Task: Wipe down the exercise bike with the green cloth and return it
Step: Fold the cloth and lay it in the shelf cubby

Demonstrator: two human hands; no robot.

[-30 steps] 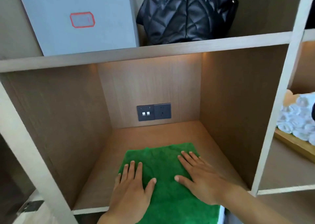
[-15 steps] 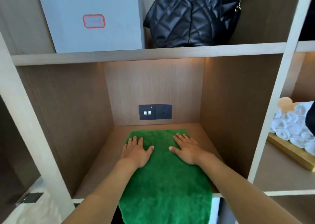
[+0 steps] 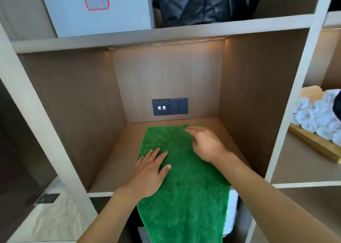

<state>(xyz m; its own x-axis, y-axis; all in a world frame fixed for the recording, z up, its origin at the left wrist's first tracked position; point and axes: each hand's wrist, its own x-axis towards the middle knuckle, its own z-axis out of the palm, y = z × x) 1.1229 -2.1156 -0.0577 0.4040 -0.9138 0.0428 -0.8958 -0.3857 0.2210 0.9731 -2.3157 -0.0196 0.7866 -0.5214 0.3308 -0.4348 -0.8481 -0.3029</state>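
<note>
The green cloth (image 3: pixel 181 178) lay on the floor of the middle cubby (image 3: pixel 118 170), its near half draped over the front edge and cut off by the frame's bottom — its lower hem could not be seen. The left hand (image 3: pixel 150 170) pressed flat on it, fingers straight and slightly apart. The right hand (image 3: pixel 205 143) rested near the far right corner, fingers loosely bent; its fingertips were blurred. Bare wood flanked the cloth on both sides, and the socket panel (image 3: pixel 170 106) sat just behind it on the back wall.
</note>
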